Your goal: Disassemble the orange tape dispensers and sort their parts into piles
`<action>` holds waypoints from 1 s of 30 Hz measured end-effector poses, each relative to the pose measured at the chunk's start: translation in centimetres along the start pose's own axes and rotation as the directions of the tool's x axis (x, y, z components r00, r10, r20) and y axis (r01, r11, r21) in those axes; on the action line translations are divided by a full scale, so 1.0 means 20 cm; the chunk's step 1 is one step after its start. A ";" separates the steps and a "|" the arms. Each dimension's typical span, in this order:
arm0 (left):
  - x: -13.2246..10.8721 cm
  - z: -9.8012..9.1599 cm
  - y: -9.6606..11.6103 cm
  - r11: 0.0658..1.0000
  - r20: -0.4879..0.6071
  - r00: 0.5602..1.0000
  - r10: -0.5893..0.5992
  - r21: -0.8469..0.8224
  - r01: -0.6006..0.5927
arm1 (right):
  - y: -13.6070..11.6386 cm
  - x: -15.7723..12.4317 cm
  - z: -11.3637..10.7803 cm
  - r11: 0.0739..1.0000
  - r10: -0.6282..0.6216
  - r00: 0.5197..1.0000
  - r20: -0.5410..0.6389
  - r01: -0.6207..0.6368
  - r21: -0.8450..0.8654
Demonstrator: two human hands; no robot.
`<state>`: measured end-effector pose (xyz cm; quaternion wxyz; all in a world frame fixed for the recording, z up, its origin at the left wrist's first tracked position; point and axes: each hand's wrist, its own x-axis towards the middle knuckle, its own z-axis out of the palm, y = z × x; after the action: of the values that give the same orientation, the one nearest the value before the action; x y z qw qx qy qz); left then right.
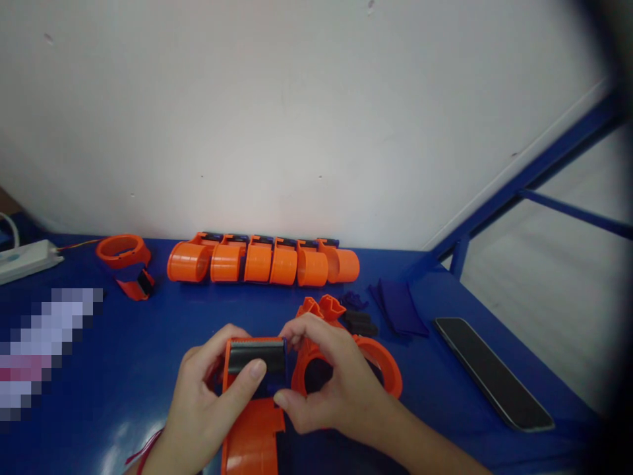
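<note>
An orange tape dispenser (251,439) with a black roller and a toothed cutting edge is held up low in the middle of the view. My left hand (210,389) is closed around its left side, thumb lying across the roller. At the dispenser's right end, my right hand (341,379) grips the dark blue side piece (283,369) between thumb and fingers, with the fingertips partly hidden. Behind my right hand lie more orange dispenser bodies (388,363), partly covered by it. Several black rollers (360,323) are just beyond them.
Several orange tape dispensers (258,264) stand in a row along the wall; another dispenser (126,264) is farther left. Flat blue pieces (401,307) and a phone (494,373) lie to the right on the blue table (148,369). A white power strip (30,258) sits at the left edge.
</note>
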<state>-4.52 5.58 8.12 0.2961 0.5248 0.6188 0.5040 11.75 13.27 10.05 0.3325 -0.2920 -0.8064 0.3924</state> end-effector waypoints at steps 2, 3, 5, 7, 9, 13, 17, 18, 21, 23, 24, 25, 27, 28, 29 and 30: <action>0.00 0.00 0.00 1.000 0.010 1.000 -0.007 -0.008 0.007 | 0.01 0.00 0.00 1.000 -0.012 1.000 0.006 0.012 -0.006; 0.00 0.00 0.00 1.000 0.009 1.000 -0.011 -0.011 0.011 | 0.01 0.00 0.00 1.000 -0.009 1.000 0.007 0.009 -0.012; 0.01 0.00 -0.01 1.000 0.001 1.000 -0.018 -0.013 0.018 | 0.01 0.01 0.00 1.000 0.003 1.000 0.004 -0.003 -0.019; 0.01 0.00 -0.02 1.000 -0.009 1.000 -0.023 -0.009 0.023 | 0.00 0.00 0.00 1.000 0.017 1.000 0.001 -0.017 -0.025; 0.01 0.00 -0.02 1.000 -0.020 0.999 -0.029 0.011 0.029 | 0.00 0.00 0.00 0.999 0.026 1.000 -0.002 -0.026 -0.037; 0.00 0.00 -0.03 0.999 -0.026 0.999 -0.020 0.048 0.021 | -0.01 0.01 0.00 0.997 0.027 0.999 -0.021 -0.028 -0.074; 0.01 0.01 -0.01 0.999 -0.031 1.000 -0.001 0.047 0.002 | -0.01 0.01 0.00 0.996 0.029 0.999 -0.019 -0.031 -0.087; 0.01 0.01 -0.01 0.999 -0.025 1.000 -0.002 0.041 0.003 | -0.01 0.01 0.00 0.995 0.031 0.999 -0.014 -0.032 -0.091; 0.02 -0.01 -0.01 0.999 -0.009 0.999 -0.044 0.010 0.044 | -0.01 0.00 -0.02 0.993 0.024 1.000 -0.013 -0.026 -0.112; 0.03 -0.03 -0.02 0.992 -0.061 0.991 -0.123 -0.047 0.120 | 0.00 0.00 -0.08 0.990 0.041 0.998 -0.054 -0.048 -0.132; 0.03 -0.04 -0.03 0.983 -0.102 0.980 -0.168 -0.091 0.159 | 0.00 0.00 -0.11 0.988 0.064 0.995 -0.074 -0.073 -0.132; 0.04 -0.05 -0.03 0.972 -0.136 0.968 -0.210 -0.138 0.191 | 0.01 0.01 -0.16 0.987 0.092 0.992 -0.090 -0.103 -0.123; 0.04 -0.06 -0.04 0.952 -0.158 0.954 -0.255 -0.212 0.220 | 0.04 0.02 -0.27 0.986 0.144 0.981 -0.126 -0.153 -0.066; 0.05 -0.06 -0.04 0.947 -0.153 0.953 -0.261 -0.232 0.222 | 0.07 0.02 -0.33 0.985 0.168 0.974 -0.152 -0.172 -0.018; 0.05 -0.06 -0.05 0.942 -0.145 0.953 -0.266 -0.246 0.226 | 0.10 0.03 -0.39 0.981 0.192 0.965 -0.181 -0.188 0.038; 0.05 -0.05 -0.05 0.937 -0.140 0.952 -0.273 -0.261 0.231 | 0.14 0.05 -0.44 0.972 0.230 0.951 -0.206 -0.212 0.104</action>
<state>-6.11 6.27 7.68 0.3649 0.3549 0.6387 0.5771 18.61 19.31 12.17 0.3839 -0.4078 -0.7110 0.4251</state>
